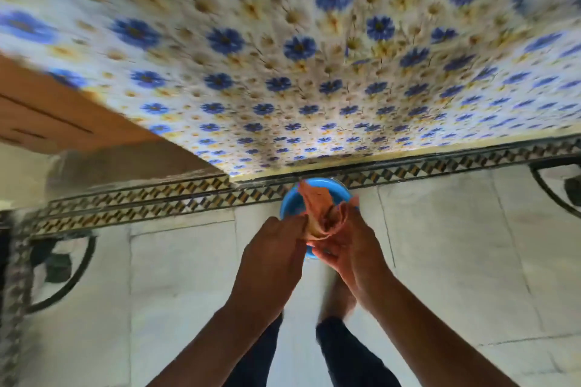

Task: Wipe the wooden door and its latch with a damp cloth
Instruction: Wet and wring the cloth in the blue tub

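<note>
1. Wooden door (47,110), orange-brown, upper left, blurred; latch not discernible.
2. Left hand (273,248), centre, fingers (297,225) curled, pinching the cloth's left edge.
3. Cloth (317,214), orange-pink, twisted into a roll, upright between both hands, its top end rising above the fingertips.
4. Bowl (289,204), blue, on the pale floor (176,276) directly beneath the cloth.
5. Right hand (355,245), fingers wrapped around the cloth's lower right side.
6. Floral tiled wall (345,56), blue flowers, spanning the top.
</note>
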